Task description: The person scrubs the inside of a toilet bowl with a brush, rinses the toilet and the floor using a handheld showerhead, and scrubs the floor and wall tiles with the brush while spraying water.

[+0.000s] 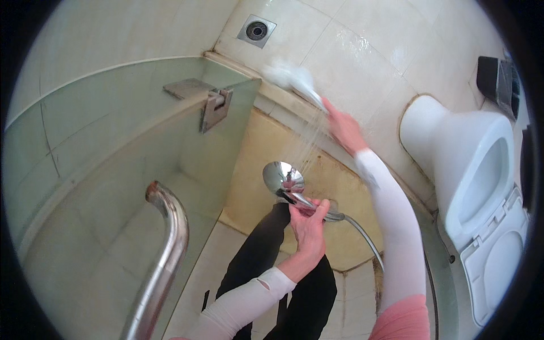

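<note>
Clothing, as seen: right sleeve white, close-fitting, thin stretch cloth, wrist to above elbow; greyish mark near the wrist end, too blurred to read. Pink top sleeve overlaps its upper end, lightly creased. Left sleeve white also, wrinkled along the forearm; small slit near the cuff. Left hand and right hand bare. Trousers black, plain, matte; legs narrow toward the ankle.
</note>
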`<action>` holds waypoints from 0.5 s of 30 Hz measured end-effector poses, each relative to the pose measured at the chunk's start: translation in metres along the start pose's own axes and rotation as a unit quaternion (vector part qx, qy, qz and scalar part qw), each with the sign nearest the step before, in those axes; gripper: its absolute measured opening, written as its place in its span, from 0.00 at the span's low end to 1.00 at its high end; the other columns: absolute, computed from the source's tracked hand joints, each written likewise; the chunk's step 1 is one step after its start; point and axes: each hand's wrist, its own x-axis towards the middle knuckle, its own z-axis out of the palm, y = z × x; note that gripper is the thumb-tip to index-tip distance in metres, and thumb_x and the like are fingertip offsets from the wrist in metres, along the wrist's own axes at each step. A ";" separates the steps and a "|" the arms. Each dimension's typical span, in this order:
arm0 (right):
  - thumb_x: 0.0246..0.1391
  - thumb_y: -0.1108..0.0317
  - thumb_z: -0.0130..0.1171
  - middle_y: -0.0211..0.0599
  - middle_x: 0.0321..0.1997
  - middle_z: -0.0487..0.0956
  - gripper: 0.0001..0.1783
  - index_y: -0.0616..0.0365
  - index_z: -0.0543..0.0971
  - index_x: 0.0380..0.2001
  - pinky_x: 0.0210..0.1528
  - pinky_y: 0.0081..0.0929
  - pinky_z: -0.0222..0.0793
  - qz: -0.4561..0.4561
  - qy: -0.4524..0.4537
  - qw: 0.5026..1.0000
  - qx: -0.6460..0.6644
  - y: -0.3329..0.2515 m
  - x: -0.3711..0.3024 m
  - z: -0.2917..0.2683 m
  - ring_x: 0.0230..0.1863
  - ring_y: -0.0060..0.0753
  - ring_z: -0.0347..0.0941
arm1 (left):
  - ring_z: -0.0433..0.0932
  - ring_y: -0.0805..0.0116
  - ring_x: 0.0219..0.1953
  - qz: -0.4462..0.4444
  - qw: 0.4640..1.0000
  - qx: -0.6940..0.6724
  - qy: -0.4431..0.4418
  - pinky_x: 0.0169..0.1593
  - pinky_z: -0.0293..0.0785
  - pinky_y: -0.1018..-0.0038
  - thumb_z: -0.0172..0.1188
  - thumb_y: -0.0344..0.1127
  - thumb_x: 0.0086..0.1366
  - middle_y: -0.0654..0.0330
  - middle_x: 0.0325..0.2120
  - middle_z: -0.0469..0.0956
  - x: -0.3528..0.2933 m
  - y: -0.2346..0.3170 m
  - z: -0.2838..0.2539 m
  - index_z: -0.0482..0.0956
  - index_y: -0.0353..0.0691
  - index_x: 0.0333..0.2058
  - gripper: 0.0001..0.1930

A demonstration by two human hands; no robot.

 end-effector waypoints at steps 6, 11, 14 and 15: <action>0.55 0.65 0.40 0.52 0.28 0.76 0.23 0.45 0.64 0.55 0.32 0.50 0.66 -0.004 0.052 0.999 0.000 -0.044 0.041 0.002 0.28 0.56 0.72 | 0.66 0.77 0.34 0.015 0.999 0.003 -0.040 0.40 0.63 0.79 0.62 0.26 0.53 0.66 0.31 0.67 -0.006 -0.008 0.007 0.61 0.43 0.37 0.18; 0.54 0.68 0.47 0.51 0.21 0.73 0.27 0.39 0.61 0.58 0.24 0.46 0.62 0.016 0.044 0.999 -0.003 -0.002 -0.088 -0.016 0.22 0.53 0.70 | 0.67 0.77 0.36 0.022 0.999 0.010 -0.035 0.43 0.64 0.79 0.62 0.25 0.54 0.65 0.32 0.68 0.003 -0.003 -0.005 0.62 0.42 0.37 0.18; 0.54 0.70 0.49 0.50 0.20 0.72 0.31 0.35 0.59 0.61 0.23 0.45 0.62 0.064 0.065 0.995 -0.042 0.048 -0.181 -0.022 0.20 0.53 0.69 | 0.68 0.77 0.35 0.026 0.999 0.002 -0.040 0.41 0.65 0.79 0.62 0.26 0.53 0.66 0.32 0.69 0.007 -0.010 -0.008 0.62 0.43 0.37 0.18; 0.54 0.70 0.49 0.50 0.20 0.72 0.31 0.35 0.58 0.61 0.23 0.45 0.62 0.083 0.062 0.994 -0.034 0.057 -0.191 -0.020 0.20 0.52 0.69 | 0.69 0.76 0.36 0.015 0.999 0.028 -0.043 0.40 0.67 0.73 0.62 0.26 0.54 0.67 0.33 0.69 0.004 -0.007 -0.008 0.61 0.46 0.38 0.19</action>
